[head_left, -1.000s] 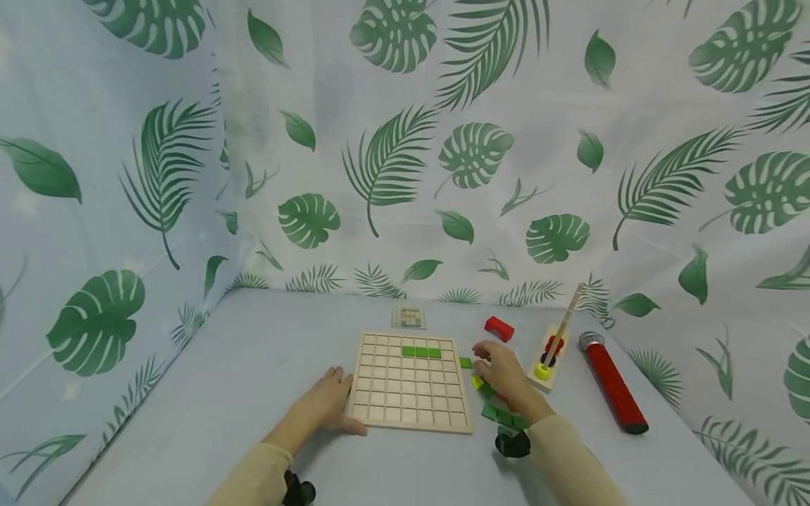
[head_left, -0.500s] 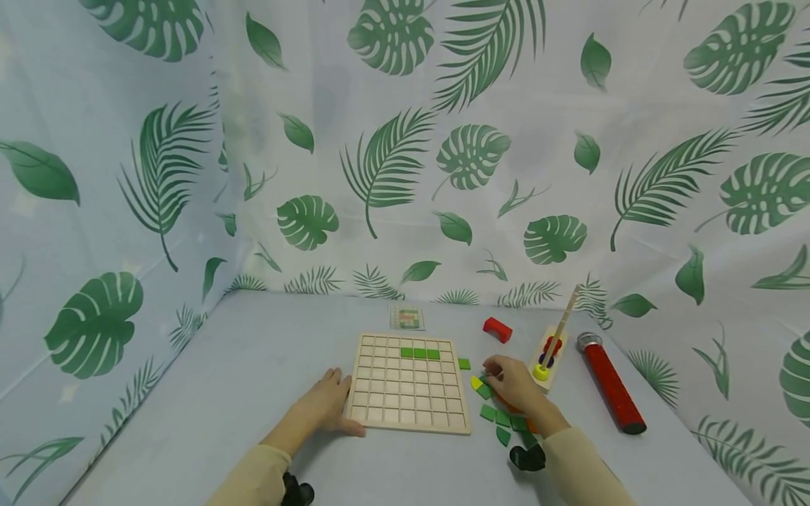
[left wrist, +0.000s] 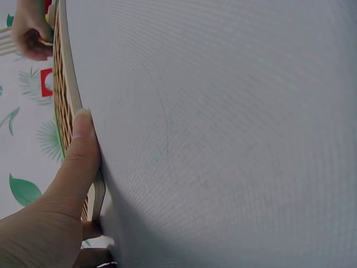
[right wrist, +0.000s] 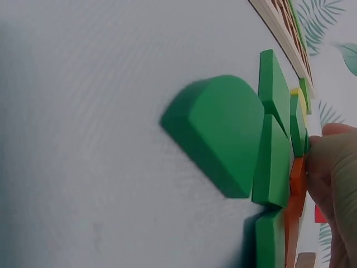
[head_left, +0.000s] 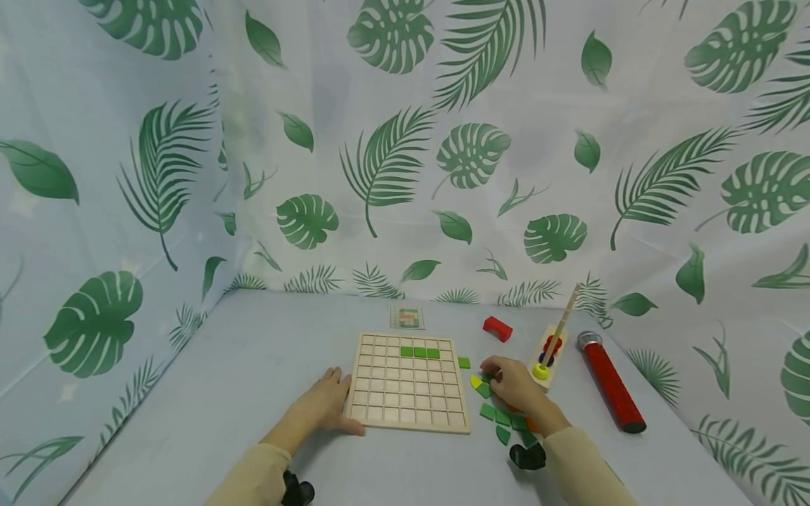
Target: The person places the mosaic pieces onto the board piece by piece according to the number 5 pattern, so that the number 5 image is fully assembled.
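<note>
A square wooden grid board [head_left: 405, 393] lies on the table, with a row of green tiles [head_left: 420, 353] in its upper part. My left hand [head_left: 329, 400] rests at its near left corner; in the left wrist view the thumb [left wrist: 78, 153] lies straight along the board's edge. To the board's right, my right hand [head_left: 515, 383] reaches down into a loose pile of green pieces [head_left: 502, 417], its fingers bent. Its fingertips touch or nearly touch a small green piece; whether they pinch it is hidden. A yellow piece [head_left: 476, 381] lies beside them. Nearest the right wrist camera is a rounded green block [right wrist: 228, 128].
A single green tile [head_left: 465, 362] lies off the board's right edge. Behind the board is a small pattern card [head_left: 407, 317]. Further right stand a red arch block [head_left: 498, 329], a bead stand with a tilted stick [head_left: 543, 372] and a red cylinder with a silver end [head_left: 610, 383].
My right hand has drawn back from beside the single green tile, down and right to the pile, and its fingers have bent more. My left hand and the board stay put.
</note>
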`<state>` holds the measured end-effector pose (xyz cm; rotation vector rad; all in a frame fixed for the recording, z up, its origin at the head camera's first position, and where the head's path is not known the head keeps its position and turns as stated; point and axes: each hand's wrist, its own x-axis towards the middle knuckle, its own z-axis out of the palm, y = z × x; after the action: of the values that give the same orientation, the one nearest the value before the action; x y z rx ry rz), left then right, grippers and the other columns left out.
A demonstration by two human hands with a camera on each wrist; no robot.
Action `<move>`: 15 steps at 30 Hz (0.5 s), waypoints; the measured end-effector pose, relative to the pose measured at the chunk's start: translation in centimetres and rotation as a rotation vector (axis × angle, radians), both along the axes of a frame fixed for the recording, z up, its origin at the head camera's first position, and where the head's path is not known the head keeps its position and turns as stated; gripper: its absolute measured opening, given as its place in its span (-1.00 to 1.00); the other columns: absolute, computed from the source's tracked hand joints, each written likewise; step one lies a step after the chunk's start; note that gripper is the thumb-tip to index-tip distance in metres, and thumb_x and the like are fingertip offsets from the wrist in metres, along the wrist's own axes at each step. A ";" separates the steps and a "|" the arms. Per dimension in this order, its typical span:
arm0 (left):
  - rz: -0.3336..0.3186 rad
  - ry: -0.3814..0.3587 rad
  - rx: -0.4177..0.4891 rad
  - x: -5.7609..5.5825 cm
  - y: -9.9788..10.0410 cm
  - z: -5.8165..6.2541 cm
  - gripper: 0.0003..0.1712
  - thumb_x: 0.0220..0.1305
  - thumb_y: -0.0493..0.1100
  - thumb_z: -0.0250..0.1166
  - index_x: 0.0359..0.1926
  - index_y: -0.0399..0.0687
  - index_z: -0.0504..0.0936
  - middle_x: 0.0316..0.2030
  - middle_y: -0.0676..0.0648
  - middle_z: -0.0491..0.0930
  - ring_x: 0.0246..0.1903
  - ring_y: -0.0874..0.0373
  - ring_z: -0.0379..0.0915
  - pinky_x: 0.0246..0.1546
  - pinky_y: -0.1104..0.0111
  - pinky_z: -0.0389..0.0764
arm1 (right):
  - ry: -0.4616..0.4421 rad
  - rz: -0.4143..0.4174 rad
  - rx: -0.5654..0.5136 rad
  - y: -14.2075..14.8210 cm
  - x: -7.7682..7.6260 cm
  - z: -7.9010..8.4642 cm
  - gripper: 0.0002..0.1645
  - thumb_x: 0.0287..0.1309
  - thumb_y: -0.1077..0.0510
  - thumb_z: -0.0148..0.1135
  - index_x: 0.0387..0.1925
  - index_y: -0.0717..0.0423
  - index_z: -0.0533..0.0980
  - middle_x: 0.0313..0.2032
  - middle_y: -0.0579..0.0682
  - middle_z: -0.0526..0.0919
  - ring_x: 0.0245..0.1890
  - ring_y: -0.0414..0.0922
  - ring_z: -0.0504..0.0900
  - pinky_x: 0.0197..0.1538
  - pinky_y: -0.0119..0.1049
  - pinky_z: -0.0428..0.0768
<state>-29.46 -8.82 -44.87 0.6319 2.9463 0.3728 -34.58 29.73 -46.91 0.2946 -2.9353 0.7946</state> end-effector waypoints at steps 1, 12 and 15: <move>0.000 -0.001 0.000 0.0 0.0 0.0 0.27 -0.28 0.39 0.46 0.26 -0.44 0.29 0.24 -0.49 0.20 0.28 -0.32 0.08 0.25 -0.02 0.25 | -0.003 -0.001 -0.006 -0.1 0.0 0.0 -0.64 -0.02 0.41 0.26 -0.13 0.09 0.59 -0.26 -0.12 0.63 -0.29 -0.15 0.52 -0.03 -0.14 0.60; 0.005 -0.017 -0.029 -0.2 0.2 -0.1 0.26 -0.25 0.41 0.43 0.28 -0.42 0.28 0.25 -0.47 0.19 0.28 -0.29 0.09 0.25 0.01 0.25 | 0.067 0.012 -0.009 -0.4 -0.4 -0.6 -0.57 -0.05 0.49 0.19 -0.08 0.18 0.55 -0.18 -0.01 0.62 -0.15 -0.07 0.57 0.02 -0.04 0.57; 0.003 -0.014 -0.027 -0.2 0.2 0.1 0.26 -0.25 0.40 0.44 0.28 -0.44 0.28 0.25 -0.48 0.19 0.28 -0.30 0.09 0.25 0.01 0.25 | 0.081 -0.002 -0.008 -0.2 -0.5 -0.5 -0.56 -0.03 0.40 0.27 -0.03 0.18 0.53 -0.14 0.03 0.61 -0.13 -0.04 0.57 0.02 -0.05 0.57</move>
<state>-29.62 -8.66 -44.79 0.6187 2.9339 0.3363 -35.09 29.48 -47.42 0.3149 -2.8565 0.7745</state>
